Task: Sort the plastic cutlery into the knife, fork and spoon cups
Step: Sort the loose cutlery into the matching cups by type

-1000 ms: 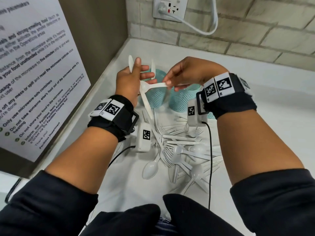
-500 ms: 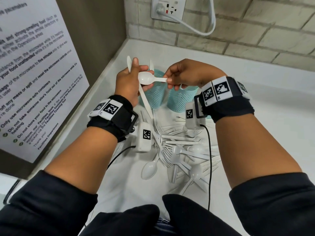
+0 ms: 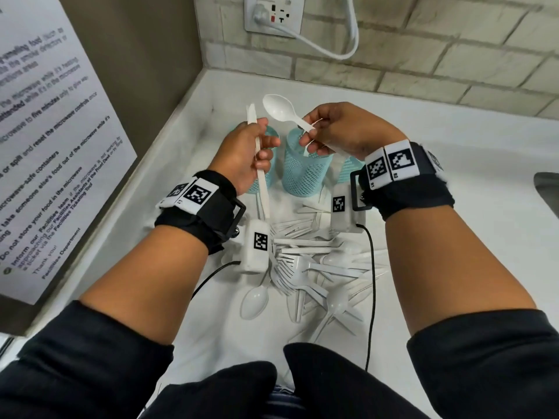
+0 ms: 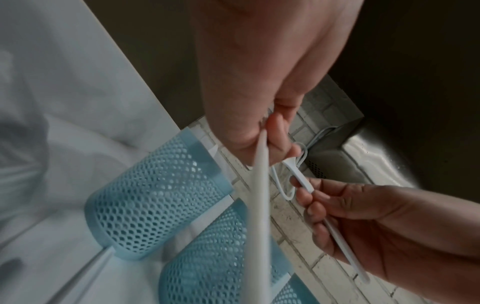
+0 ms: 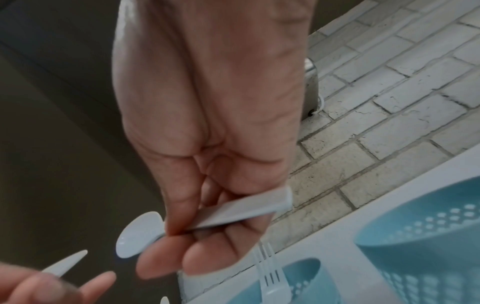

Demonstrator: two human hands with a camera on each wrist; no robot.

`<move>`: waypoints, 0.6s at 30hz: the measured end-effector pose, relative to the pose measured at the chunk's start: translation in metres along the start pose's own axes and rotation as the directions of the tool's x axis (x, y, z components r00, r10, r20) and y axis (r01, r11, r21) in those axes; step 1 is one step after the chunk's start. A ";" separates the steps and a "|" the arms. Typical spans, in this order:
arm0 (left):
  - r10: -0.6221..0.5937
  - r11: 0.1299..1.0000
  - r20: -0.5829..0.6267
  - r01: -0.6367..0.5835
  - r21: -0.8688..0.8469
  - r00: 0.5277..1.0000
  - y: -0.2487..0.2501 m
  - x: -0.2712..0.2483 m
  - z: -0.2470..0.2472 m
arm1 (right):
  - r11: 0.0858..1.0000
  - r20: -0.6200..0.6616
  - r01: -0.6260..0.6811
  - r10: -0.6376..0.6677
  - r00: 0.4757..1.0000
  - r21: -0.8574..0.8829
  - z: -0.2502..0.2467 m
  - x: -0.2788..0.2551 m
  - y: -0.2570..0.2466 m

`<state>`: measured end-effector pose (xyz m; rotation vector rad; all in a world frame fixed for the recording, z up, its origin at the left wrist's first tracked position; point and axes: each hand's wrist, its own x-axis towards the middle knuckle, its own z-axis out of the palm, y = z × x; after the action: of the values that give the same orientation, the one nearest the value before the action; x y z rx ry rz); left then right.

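My left hand (image 3: 263, 146) grips a white plastic knife (image 3: 257, 158) round its middle, tip up, in front of the left teal mesh cup (image 3: 272, 176). My right hand (image 3: 308, 134) pinches the handle of a white spoon (image 3: 278, 108) above the middle cup (image 3: 305, 170), bowl raised to the upper left. The third cup (image 3: 348, 170) is mostly hidden behind my right wrist. In the right wrist view a fork (image 5: 267, 265) stands in one cup (image 5: 298, 283). A pile of loose white forks, spoons and knives (image 3: 308, 267) lies on the counter below my wrists.
The cups stand in a counter corner: a brown panel with a printed notice (image 3: 60, 131) on the left, a brick wall with a socket and white cable (image 3: 302, 40) behind. A metal sink edge (image 3: 547, 189) shows at the right. Black camera cables (image 3: 372, 282) trail over the pile.
My right hand has drawn the spoon away from the left hand and lifted it, its bowl now tilted up. The left hand keeps the knife and has shifted slightly.
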<state>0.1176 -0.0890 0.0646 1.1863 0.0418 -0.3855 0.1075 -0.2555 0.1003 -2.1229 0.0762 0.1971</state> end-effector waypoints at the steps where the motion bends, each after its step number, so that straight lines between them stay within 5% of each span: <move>1: -0.002 1.000 0.002 0.002 -0.011 1.000 0.001 0.000 -0.001 | 1.000 0.008 0.002 -0.002 1.000 0.024 0.001 0.000 0.000; 7: 0.073 0.997 0.055 -0.075 0.031 0.996 0.000 0.006 -0.014 | 0.996 0.028 -0.003 0.001 1.000 0.085 0.011 0.003 0.000; 13: 0.252 0.968 0.014 -0.252 -0.001 0.968 0.023 0.015 -0.010 | 0.921 -0.282 0.029 0.089 0.955 0.388 -0.006 0.002 0.003; 18: 0.400 0.916 -0.064 -0.400 0.011 0.914 0.046 0.027 0.002 | 0.889 -0.431 0.093 0.124 0.894 0.448 -0.025 -0.001 0.012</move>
<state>0.1570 -0.0840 0.0999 1.1716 -0.1441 0.0159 0.1074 -0.2834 0.1039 -1.6502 0.3789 -0.2897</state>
